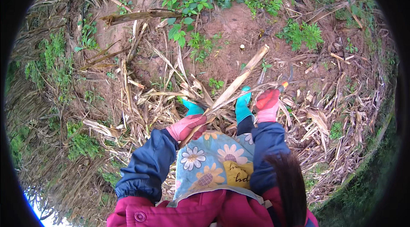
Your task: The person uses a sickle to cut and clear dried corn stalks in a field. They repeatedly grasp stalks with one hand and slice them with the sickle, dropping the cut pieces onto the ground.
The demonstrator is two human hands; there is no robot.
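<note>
My left hand (189, 127), in a pinkish-red glove, is closed around the lower part of a dry maize stalk (235, 86). The stalk slants away to the upper right, its pale cut end farthest from me. Long dry leaves trail from it towards my other hand. My right hand (267, 104), gloved alike, grips a sickle (284, 85). An orange and yellow part of its handle shows, and a thin dark curved blade points away from me. Most of the handle is hidden in my fist.
My teal boots (243, 102) stand among dry maize leaves and stalks (144, 121). Beyond is bare reddish soil (227, 31) with green weeds (301, 35). A thick broken stalk (137, 17) lies at the upper left. A floral apron (208, 166) covers my lap.
</note>
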